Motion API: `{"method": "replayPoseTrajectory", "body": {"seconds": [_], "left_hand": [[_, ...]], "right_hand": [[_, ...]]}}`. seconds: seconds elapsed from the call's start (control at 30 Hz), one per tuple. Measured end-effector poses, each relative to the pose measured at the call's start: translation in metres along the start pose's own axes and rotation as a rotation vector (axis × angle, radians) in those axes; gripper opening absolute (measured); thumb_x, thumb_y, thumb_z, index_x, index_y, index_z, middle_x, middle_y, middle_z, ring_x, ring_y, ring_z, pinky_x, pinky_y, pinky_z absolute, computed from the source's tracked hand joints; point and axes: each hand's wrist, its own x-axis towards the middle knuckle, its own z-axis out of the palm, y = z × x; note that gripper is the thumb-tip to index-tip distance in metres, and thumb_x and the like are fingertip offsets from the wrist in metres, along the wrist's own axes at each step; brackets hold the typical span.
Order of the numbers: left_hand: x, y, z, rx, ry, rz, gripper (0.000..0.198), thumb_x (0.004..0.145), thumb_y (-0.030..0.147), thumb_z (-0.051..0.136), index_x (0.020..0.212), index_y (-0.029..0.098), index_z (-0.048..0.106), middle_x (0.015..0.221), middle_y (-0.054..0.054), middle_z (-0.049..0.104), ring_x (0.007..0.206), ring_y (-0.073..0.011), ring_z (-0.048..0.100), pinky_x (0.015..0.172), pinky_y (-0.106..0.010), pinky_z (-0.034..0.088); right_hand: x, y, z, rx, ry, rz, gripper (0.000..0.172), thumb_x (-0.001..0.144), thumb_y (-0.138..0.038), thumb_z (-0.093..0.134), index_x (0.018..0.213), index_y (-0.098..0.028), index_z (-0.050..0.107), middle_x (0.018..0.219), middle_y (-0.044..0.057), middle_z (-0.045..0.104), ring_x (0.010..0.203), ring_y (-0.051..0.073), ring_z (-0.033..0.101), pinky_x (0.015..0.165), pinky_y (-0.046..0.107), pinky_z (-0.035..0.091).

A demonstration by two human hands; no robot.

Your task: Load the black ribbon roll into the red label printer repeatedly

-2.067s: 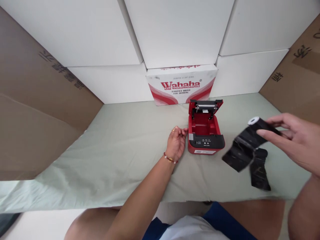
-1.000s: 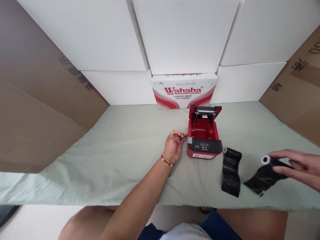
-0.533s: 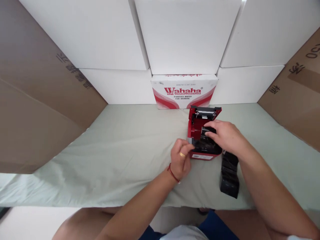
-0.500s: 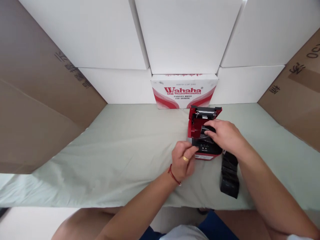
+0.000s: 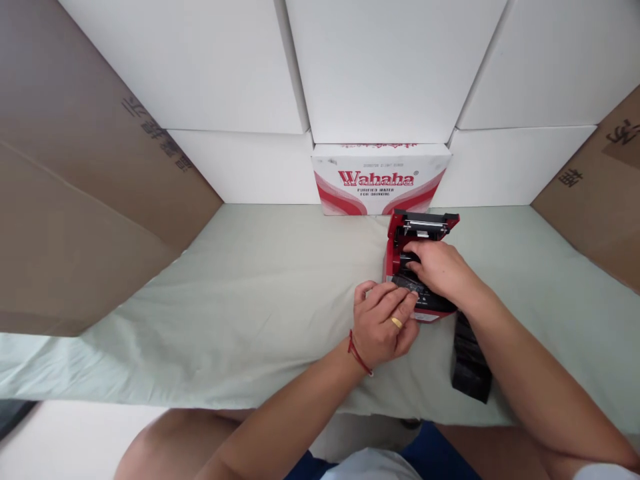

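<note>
A red and black label printer [image 5: 434, 316] stands on the cloth with its lid [image 5: 425, 220] raised. My right hand [image 5: 443, 270] reaches into its paper bay, thumb and fingers closed around a small black roll [image 5: 409, 261]. A thin black strip [image 5: 409, 284] runs from the roll over the front panel. My left hand [image 5: 383, 320] is at the printer's front left corner, its fingers closed over the strip and pressed down near the panel; the fingertips partly hide it. Beside the printer on the right lies a creased black strip [image 5: 470, 370], partly behind my right forearm.
A white and red Wahaha carton [image 5: 380, 180] stands behind the printer against stacked white boxes [image 5: 240, 167]. Brown cardboard walls rise at the left [image 5: 100, 200] and right [image 5: 595, 200]. Pale green cloth [image 5: 270, 293] covers the table, its front edge near my lap.
My left hand has gone from pinching at the panel's left edge to lying over it, on the strip. The black roll sits lower in the bay, still in my right hand. The view has shifted slightly.
</note>
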Motion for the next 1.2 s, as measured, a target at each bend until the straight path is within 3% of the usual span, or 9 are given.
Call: {"method": "replayPoseTrajectory", "body": {"seconds": [0.17, 0.3, 0.37, 0.47, 0.53, 0.73, 0.87, 0.97, 1.2], "left_hand": [[0.001, 0.001, 0.002, 0.104, -0.059, 0.033, 0.028, 0.084, 0.025, 0.082, 0.110, 0.037, 0.085, 0.112, -0.007, 0.085, 0.114, -0.0359, 0.072, 0.109, -0.057, 0.034], [-0.002, 0.001, 0.004, 0.184, -0.089, 0.107, 0.034, 0.087, 0.026, 0.082, 0.118, 0.041, 0.083, 0.115, -0.005, 0.085, 0.113, -0.0336, 0.072, 0.109, -0.053, 0.031], [-0.002, 0.002, 0.005, 0.176, -0.132, 0.103, 0.034, 0.090, 0.027, 0.081, 0.120, 0.041, 0.082, 0.116, -0.004, 0.085, 0.114, -0.0324, 0.072, 0.110, -0.052, 0.030], [-0.002, 0.003, 0.007, 0.114, -0.094, 0.067, 0.033, 0.089, 0.027, 0.083, 0.119, 0.040, 0.082, 0.111, -0.004, 0.085, 0.110, -0.0310, 0.074, 0.109, -0.050, 0.033], [-0.002, 0.004, 0.008, 0.158, -0.033, 0.123, 0.033, 0.088, 0.025, 0.083, 0.118, 0.039, 0.082, 0.107, -0.002, 0.086, 0.105, -0.0285, 0.076, 0.105, -0.047, 0.037], [0.000, 0.013, 0.011, 0.670, 0.055, 0.580, 0.026, 0.097, 0.016, 0.070, 0.121, 0.024, 0.074, 0.105, -0.001, 0.086, 0.099, -0.0181, 0.074, 0.101, -0.040, 0.038], [0.001, 0.018, 0.012, 0.718, 0.046, 0.595, 0.019, 0.098, 0.017, 0.068, 0.116, 0.021, 0.074, 0.101, -0.002, 0.085, 0.098, -0.0183, 0.072, 0.098, -0.040, 0.041], [0.001, 0.019, 0.011, 0.722, 0.038, 0.588, 0.020, 0.097, 0.015, 0.069, 0.116, 0.019, 0.075, 0.100, -0.005, 0.084, 0.099, -0.0198, 0.070, 0.097, -0.040, 0.042], [0.001, 0.018, 0.010, 0.717, 0.012, 0.569, 0.024, 0.093, 0.012, 0.070, 0.114, 0.021, 0.076, 0.099, -0.007, 0.081, 0.099, -0.0216, 0.066, 0.095, -0.041, 0.043]], "right_hand": [[-0.019, 0.007, -0.006, 0.163, 0.089, -0.110, 0.037, 0.100, -0.019, 0.058, 0.130, -0.022, 0.080, 0.137, 0.010, 0.079, 0.126, 0.031, 0.074, 0.107, 0.040, 0.055], [-0.040, 0.028, -0.030, 0.401, 0.481, -0.023, 0.036, 0.107, -0.040, 0.053, 0.126, -0.027, 0.081, 0.112, 0.006, 0.084, 0.099, 0.027, 0.080, 0.093, 0.038, 0.062], [-0.034, 0.039, -0.038, 0.373, 0.661, 0.027, 0.043, 0.107, -0.043, 0.052, 0.136, -0.023, 0.075, 0.128, 0.010, 0.081, 0.112, 0.030, 0.077, 0.101, 0.043, 0.061], [-0.012, 0.049, -0.034, 0.322, 0.595, -0.033, 0.052, 0.105, -0.038, 0.052, 0.149, -0.013, 0.066, 0.152, 0.017, 0.068, 0.140, 0.034, 0.064, 0.119, 0.050, 0.050], [-0.004, 0.051, -0.025, 0.348, 0.535, -0.105, 0.049, 0.107, -0.038, 0.049, 0.146, -0.013, 0.068, 0.150, 0.017, 0.070, 0.139, 0.033, 0.065, 0.121, 0.050, 0.049], [-0.043, 0.060, 0.013, 0.472, 0.638, -0.369, 0.034, 0.110, -0.038, 0.054, 0.128, -0.025, 0.079, 0.132, 0.007, 0.081, 0.125, 0.026, 0.075, 0.114, 0.046, 0.056], [-0.072, 0.072, 0.039, 0.466, 0.574, -0.540, 0.035, 0.110, -0.026, 0.057, 0.141, -0.025, 0.073, 0.146, 0.008, 0.075, 0.140, 0.024, 0.068, 0.122, 0.046, 0.052], [-0.076, 0.073, 0.051, 0.438, 0.590, -0.561, 0.037, 0.109, -0.023, 0.058, 0.143, -0.024, 0.070, 0.149, 0.009, 0.073, 0.143, 0.024, 0.066, 0.126, 0.048, 0.049], [-0.069, 0.061, 0.044, 0.293, 0.689, -0.558, 0.025, 0.106, -0.016, 0.060, 0.124, -0.017, 0.077, 0.129, 0.011, 0.082, 0.124, 0.024, 0.077, 0.122, 0.049, 0.051]]}}
